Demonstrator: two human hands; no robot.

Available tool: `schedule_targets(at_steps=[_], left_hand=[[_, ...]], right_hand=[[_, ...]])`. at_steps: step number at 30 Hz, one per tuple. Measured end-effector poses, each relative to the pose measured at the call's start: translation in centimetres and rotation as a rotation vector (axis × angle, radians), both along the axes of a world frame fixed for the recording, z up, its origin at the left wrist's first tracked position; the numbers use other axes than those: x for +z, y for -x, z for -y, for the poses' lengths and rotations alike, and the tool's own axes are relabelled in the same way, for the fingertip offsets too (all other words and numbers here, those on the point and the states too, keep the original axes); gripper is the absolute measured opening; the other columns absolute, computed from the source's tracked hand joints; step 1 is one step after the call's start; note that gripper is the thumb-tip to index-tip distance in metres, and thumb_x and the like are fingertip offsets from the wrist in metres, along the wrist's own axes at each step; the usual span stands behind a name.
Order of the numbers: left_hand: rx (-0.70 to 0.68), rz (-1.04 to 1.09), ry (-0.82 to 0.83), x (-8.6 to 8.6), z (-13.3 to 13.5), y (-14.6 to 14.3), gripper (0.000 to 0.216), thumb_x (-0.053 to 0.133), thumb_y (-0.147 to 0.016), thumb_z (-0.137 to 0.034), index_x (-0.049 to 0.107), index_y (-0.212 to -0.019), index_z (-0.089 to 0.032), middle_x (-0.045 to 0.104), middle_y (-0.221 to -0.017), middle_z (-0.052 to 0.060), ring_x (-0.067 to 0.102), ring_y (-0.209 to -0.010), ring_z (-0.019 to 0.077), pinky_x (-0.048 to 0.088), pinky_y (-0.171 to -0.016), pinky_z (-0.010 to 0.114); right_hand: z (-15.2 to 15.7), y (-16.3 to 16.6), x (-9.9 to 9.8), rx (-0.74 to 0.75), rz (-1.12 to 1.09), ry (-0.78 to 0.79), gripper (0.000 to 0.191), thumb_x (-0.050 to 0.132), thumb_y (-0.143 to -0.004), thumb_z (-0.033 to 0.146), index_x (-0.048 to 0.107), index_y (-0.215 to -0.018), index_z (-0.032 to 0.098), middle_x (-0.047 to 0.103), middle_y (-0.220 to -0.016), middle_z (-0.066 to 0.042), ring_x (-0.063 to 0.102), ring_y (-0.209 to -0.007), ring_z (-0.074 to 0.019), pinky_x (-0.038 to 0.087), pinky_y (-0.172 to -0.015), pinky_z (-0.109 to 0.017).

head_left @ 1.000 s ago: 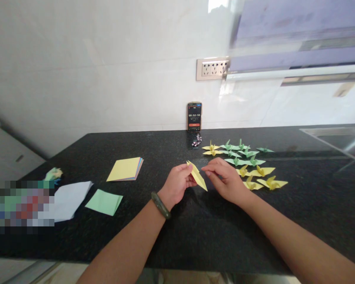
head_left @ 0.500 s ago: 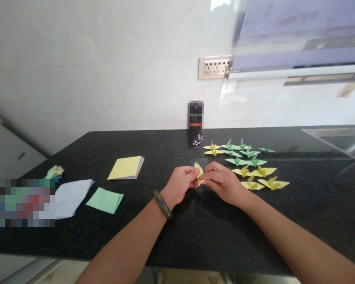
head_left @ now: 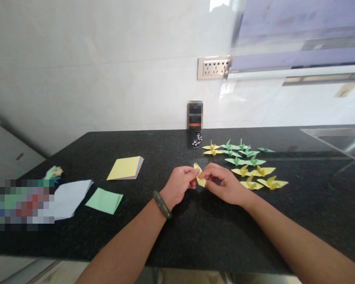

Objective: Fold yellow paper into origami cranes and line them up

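A small folded yellow paper (head_left: 200,181), pointed at its upper end, is held above the dark counter. My left hand (head_left: 182,183), with a dark bangle (head_left: 162,204) at the wrist, pinches it from the left between thumb and fingers. From the other side, the fingers of my right hand (head_left: 221,181) close on its right edge, partly covering it. To the right of my hands stand several yellow paper cranes (head_left: 250,183) and, behind them, several green paper cranes (head_left: 237,161).
On the left lie a stack of coloured paper (head_left: 125,168), a folded green sheet (head_left: 104,200) and white paper (head_left: 72,197). A blurred-out dark box (head_left: 195,115) leans on the wall, a beaded string (head_left: 197,139) before it. A sink (head_left: 337,138) is at the far right.
My right hand's fingers have shifted on the yellow paper, its index finger now higher and curled, so more of the lower end shows. My left hand keeps its pinch.
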State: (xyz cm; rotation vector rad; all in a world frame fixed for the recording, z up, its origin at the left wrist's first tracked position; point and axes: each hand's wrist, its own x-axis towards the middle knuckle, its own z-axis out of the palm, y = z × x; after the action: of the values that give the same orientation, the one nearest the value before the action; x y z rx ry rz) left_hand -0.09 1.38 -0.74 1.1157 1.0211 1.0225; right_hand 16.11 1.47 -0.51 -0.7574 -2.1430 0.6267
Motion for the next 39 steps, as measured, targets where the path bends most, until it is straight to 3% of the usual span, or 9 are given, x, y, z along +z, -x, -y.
schedule_targets(at_steps=[3,6,12,22,29,39], left_hand=[[-0.003,-0.054,-0.031,0.0,0.0,0.0,0.03,0.059,-0.07,-0.037,0.053,-0.054,-0.013,0.04,-0.041,-0.005,0.032,-0.038,0.0043,0.022,-0.04,0.021],[-0.008,-0.069,-0.018,0.0,0.1,0.0,0.031,0.059,-0.07,-0.038,0.052,-0.052,-0.013,0.04,-0.041,-0.004,0.031,-0.038,0.0047,0.02,-0.04,0.022],[0.028,-0.11,-0.047,0.1,0.3,-0.2,0.033,0.058,-0.069,-0.04,0.052,-0.049,-0.014,0.041,-0.041,-0.004,0.032,-0.039,0.0055,0.021,-0.042,0.023],[0.031,-0.168,-0.085,0.2,0.2,-0.2,0.033,0.058,-0.07,-0.042,0.056,-0.055,-0.013,0.045,-0.045,-0.003,0.039,-0.043,0.0066,0.031,-0.045,0.021],[0.014,-0.119,-0.074,-0.1,0.1,-0.4,0.026,0.058,-0.071,-0.036,0.061,-0.062,-0.011,0.055,-0.055,0.002,0.05,-0.051,0.0086,0.042,-0.053,0.022],[-0.012,-0.062,-0.033,0.2,0.2,-0.5,0.031,0.06,-0.068,-0.041,0.058,-0.06,-0.011,0.055,-0.055,0.002,0.05,-0.051,0.009,0.043,-0.054,0.023]], right_hand=[[-0.2,-0.2,-0.1,0.038,0.018,-0.1,0.022,0.054,-0.075,0.012,0.061,-0.095,0.02,0.053,-0.08,-0.003,0.051,-0.069,-0.0119,0.043,-0.061,-0.024],[-0.3,-0.3,-0.2,0.022,0.029,-0.177,0.019,0.053,-0.078,0.012,0.064,-0.09,0.021,0.053,-0.077,-0.003,0.053,-0.07,-0.012,0.044,-0.062,-0.024],[-0.1,0.0,-0.1,0.013,0.072,-0.18,0.015,0.05,-0.083,0.017,0.065,-0.084,0.02,0.055,-0.074,-0.003,0.054,-0.07,-0.0128,0.044,-0.062,-0.025],[-0.3,0.0,0.1,-0.02,0.035,-0.003,0.016,0.051,-0.084,0.024,0.061,-0.073,0.017,0.055,-0.069,-0.002,0.052,-0.066,-0.0121,0.042,-0.062,-0.024],[-0.1,0.6,-0.2,-0.165,0.05,0.065,0.022,0.049,-0.083,0.025,0.052,-0.063,0.016,0.05,-0.06,0.001,0.047,-0.057,-0.0105,0.038,-0.054,-0.022],[-0.3,0.7,-0.9,-0.209,-0.131,0.442,0.02,0.058,-0.074,0.034,0.047,-0.07,0.018,0.046,-0.057,0.006,0.043,-0.046,-0.007,0.038,-0.041,-0.019]])
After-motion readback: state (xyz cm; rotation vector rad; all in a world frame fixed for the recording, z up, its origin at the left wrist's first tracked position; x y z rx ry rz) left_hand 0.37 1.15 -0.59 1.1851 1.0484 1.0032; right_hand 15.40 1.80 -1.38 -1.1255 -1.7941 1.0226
